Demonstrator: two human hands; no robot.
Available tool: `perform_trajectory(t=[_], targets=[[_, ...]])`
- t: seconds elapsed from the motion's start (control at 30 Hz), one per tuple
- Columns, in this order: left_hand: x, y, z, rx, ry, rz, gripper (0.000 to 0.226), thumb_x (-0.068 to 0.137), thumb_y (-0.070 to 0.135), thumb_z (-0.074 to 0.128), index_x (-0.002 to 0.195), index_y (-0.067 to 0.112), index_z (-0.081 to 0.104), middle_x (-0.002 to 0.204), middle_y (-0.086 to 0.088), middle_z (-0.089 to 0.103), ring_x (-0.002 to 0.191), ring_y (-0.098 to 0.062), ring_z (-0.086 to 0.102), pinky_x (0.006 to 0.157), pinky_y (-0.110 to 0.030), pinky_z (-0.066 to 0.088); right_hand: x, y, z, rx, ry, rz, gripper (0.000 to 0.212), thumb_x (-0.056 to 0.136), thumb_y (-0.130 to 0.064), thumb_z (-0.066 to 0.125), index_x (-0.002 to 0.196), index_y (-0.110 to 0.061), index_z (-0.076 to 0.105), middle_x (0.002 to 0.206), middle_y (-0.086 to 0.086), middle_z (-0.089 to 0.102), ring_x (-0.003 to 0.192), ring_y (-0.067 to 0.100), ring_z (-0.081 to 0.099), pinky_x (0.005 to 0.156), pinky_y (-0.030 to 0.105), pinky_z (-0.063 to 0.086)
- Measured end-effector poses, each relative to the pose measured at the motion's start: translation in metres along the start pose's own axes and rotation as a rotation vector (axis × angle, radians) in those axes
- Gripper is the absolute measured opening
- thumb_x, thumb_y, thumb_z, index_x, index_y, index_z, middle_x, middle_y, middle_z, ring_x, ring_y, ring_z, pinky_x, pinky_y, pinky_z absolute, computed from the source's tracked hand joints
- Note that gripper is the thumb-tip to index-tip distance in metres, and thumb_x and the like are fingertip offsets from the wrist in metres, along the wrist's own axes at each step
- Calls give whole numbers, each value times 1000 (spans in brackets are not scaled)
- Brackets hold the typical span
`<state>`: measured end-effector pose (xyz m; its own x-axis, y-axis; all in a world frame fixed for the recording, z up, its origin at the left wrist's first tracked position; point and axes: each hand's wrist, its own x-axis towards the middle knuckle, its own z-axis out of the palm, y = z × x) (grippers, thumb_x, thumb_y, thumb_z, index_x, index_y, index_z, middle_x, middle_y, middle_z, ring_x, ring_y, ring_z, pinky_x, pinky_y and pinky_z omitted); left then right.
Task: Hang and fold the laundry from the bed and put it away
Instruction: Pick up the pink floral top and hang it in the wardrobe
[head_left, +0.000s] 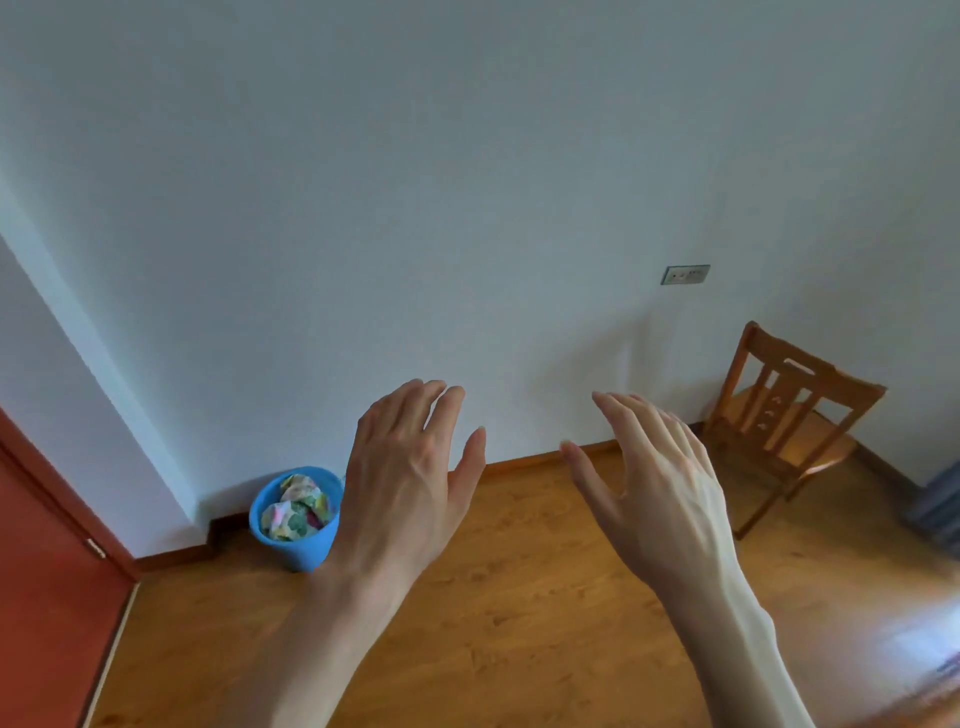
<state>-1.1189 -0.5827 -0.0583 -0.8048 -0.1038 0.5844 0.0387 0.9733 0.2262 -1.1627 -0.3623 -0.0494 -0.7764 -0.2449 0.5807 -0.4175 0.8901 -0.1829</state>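
A room in a home, sparsely furnished. It has a wood-laminate floor (519, 597) with a wooden skirting board, plain pale walls (415, 182) with a socket plate (684, 274), and a reddish door (47, 597) at the left. A wooden dining chair (789, 415) stands in the corner, and a blue plastic bucket (296, 519) of crumpled patterned cloth sits by the wall.

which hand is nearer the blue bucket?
Left. The left hand overlaps the right edge of the blue bucket in the view; the right hand is well right of it, toward the wooden chair.
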Motion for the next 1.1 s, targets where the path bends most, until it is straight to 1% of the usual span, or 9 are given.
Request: perform_trajectory(t=[0.1,0.23,0.3,0.43,0.5,0.6,0.77,0.93,1.1], targets=[[34,3,26,-7,18,47,44,109,41,45,137,12,62,136,-8,65,128,-26,60,105,-41,51,24,19,17,-22,19,30,65,101,-65,43,144,-19,59,144,2,63,137,25,57,117,49,39],[84,19,66,-42,-13,95,48,108,45,41,137,13,62,137,-7,65,129,-24,60,106,-39,50,59,55,35,-30,43,95,67,101,-67,41,145,-20,59,145,1,63,138,25,57,116,50,40],[113,30,87,-63,-30,119,50,107,47,41,137,14,62,138,-6,65,130,-24,60,106,-39,50,79,76,44,-40,58,129,66,100,-67,42,144,-21,59,144,1,64,137,26,58,116,48,39],[171,54,129,-95,-36,195,46,107,45,46,137,13,62,137,-7,66,129,-24,60,106,-38,49,117,122,57,-76,64,181,66,100,-67,43,145,-21,59,145,1,63,138,26,57,117,47,36],[196,67,149,-110,-38,233,45,109,45,45,137,14,62,138,-6,65,130,-24,60,107,-37,48,133,145,60,-95,73,198,65,100,-66,44,144,-21,59,145,1,63,138,26,57,117,46,36],[226,85,175,-150,-59,272,53,107,51,38,138,16,62,139,-6,65,130,-24,60,107,-38,49,154,176,61,-121,85,240,65,99,-67,44,144,-23,59,145,0,62,138,26,56,116,47,37],[270,121,218,-223,-69,341,53,106,51,38,137,15,63,138,-6,66,129,-24,61,105,-38,49,169,229,62,-200,127,341,63,98,-65,48,143,-23,59,145,0,63,137,26,57,116,43,32],[307,166,268,-320,-104,418,60,105,55,33,137,14,64,138,-7,66,128,-26,63,103,-39,51,176,286,70,-280,148,453,64,97,-64,50,142,-21,61,143,1,64,135,29,59,113,45,36],[350,213,329,-396,-134,500,54,105,52,39,138,16,63,138,-6,66,127,-25,62,103,-40,52,202,344,81,-327,167,526,64,98,-65,50,142,-20,61,144,1,64,135,28,59,113,48,42]])
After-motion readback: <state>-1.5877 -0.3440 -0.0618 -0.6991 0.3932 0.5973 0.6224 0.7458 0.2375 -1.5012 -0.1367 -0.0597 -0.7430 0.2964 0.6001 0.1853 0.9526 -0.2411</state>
